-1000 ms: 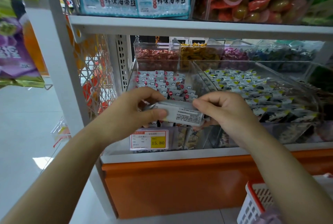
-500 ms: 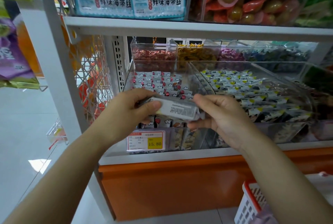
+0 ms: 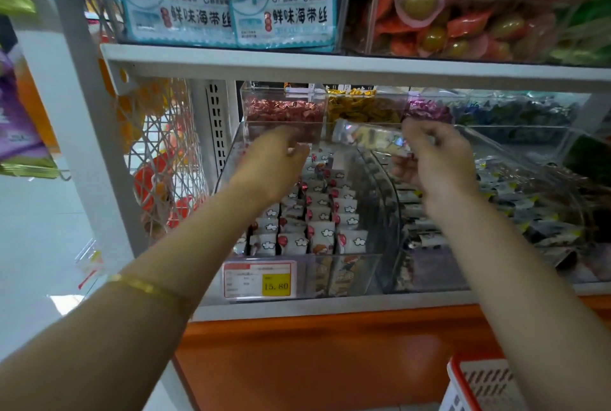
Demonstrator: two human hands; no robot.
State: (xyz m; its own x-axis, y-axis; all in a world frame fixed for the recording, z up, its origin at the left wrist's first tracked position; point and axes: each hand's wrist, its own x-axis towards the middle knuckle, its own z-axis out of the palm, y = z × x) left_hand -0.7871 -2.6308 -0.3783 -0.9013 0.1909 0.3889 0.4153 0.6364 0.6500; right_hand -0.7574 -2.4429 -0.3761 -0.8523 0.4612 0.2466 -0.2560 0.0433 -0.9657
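Observation:
My right hand [image 3: 433, 154] pinches one end of a small silvery white snack packet [image 3: 365, 137], which sticks out to the left above the divider between two clear bins. My left hand [image 3: 274, 162] hovers over the back of the left bin [image 3: 358, 273], fingers loosely curled, holding nothing. That bin holds rows of white packets [image 3: 319, 225] with red and cloud prints. The image of both hands and the packet is blurred.
The right clear bin [image 3: 429, 273] holds black, white and yellow packets. Smaller bins of red [image 3: 281, 109] and yellow [image 3: 363, 109] sweets stand behind. A white shelf edge [image 3: 330, 63] runs just above. A price tag [image 3: 259, 279] reads 15.80. A red-rimmed basket [image 3: 476, 384] sits lower right.
My left hand has let go of the packet and moved up and back over the left bin. My right hand has lifted the packet up and back toward the bins.

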